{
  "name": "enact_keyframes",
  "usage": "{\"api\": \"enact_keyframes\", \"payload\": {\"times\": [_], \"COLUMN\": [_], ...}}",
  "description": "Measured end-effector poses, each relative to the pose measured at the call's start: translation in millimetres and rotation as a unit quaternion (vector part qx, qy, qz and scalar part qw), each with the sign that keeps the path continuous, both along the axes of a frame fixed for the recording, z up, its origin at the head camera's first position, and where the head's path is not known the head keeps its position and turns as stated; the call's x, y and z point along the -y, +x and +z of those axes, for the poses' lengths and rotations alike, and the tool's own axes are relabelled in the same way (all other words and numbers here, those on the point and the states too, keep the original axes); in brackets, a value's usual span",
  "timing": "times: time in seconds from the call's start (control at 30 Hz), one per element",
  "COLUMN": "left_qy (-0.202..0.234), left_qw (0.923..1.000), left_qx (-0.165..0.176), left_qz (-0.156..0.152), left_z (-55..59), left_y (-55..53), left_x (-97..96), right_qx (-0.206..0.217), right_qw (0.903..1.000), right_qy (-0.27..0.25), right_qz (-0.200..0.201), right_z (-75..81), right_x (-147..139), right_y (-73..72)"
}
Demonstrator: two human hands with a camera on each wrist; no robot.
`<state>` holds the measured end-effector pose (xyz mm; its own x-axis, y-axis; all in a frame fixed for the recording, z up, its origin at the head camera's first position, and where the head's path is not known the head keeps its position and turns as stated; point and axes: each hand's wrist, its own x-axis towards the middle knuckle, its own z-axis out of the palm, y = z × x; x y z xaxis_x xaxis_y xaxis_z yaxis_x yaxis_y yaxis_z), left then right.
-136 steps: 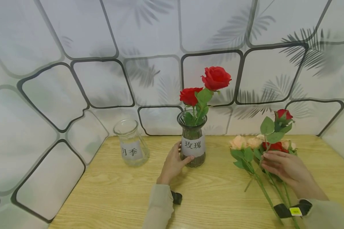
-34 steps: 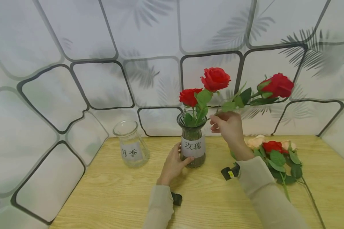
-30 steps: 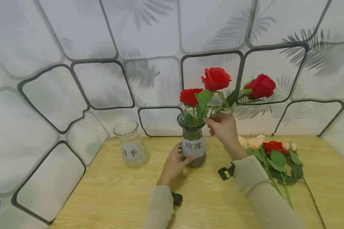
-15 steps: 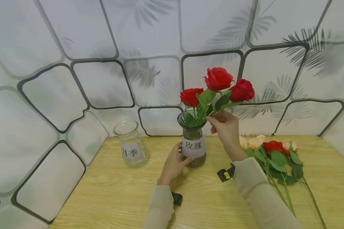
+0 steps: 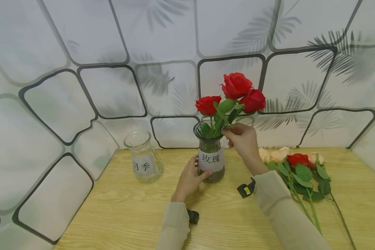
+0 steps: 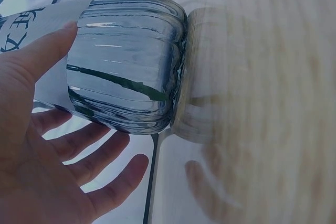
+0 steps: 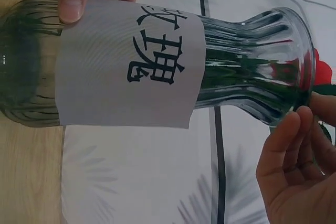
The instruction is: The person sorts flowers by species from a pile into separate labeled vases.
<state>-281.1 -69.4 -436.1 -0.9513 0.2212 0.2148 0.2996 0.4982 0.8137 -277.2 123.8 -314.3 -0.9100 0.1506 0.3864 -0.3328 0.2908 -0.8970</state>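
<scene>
A grey-tinted ribbed glass vase (image 5: 210, 175) with a white paper label stands upright on the table. My left hand (image 5: 189, 180) holds its lower part, the thumb across the front and fingers round the far side. Two red roses (image 5: 236, 85) stand in the vase. A third, darker red rose (image 5: 253, 101) leans right; my right hand (image 5: 244, 140) pinches its stem at the vase rim. In the right wrist view, the right fingertips (image 7: 292, 121) are right at the glass lip. Through the glass base (image 6: 126, 51), the left wrist view shows a green stem end.
A clear glass vase (image 5: 145, 163), also labelled and without flowers, stands to the left. On the right of the table (image 5: 137, 215) lie peach roses (image 5: 280, 154) and a red rose (image 5: 297, 160) with long stems. A patterned wall covering (image 5: 168, 86) rises behind.
The right hand has brought the darker red rose from the pile on the right to the vase. Its head has swung left and sits beside the other two. The left hand has stayed on the vase.
</scene>
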Motion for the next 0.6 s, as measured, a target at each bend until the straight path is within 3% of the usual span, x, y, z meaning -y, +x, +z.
{"api": "enact_keyframes", "payload": {"times": [0.23,0.6], "left_qy": [-0.001,-0.005], "left_qw": [1.0,1.0], "left_qx": [-0.003,-0.004], "left_qz": [0.0,0.002], "left_z": [0.7,0.7], "left_y": [0.0,0.6], "left_x": [-0.4,0.1], "right_qx": [0.033,0.164], "right_qw": [0.9983,0.9817], "right_qy": [-0.042,-0.06], "right_qz": [0.026,0.076], "right_z": [-7.7,-17.9], "right_x": [-23,-74], "right_y": [11.8,36.9]}}
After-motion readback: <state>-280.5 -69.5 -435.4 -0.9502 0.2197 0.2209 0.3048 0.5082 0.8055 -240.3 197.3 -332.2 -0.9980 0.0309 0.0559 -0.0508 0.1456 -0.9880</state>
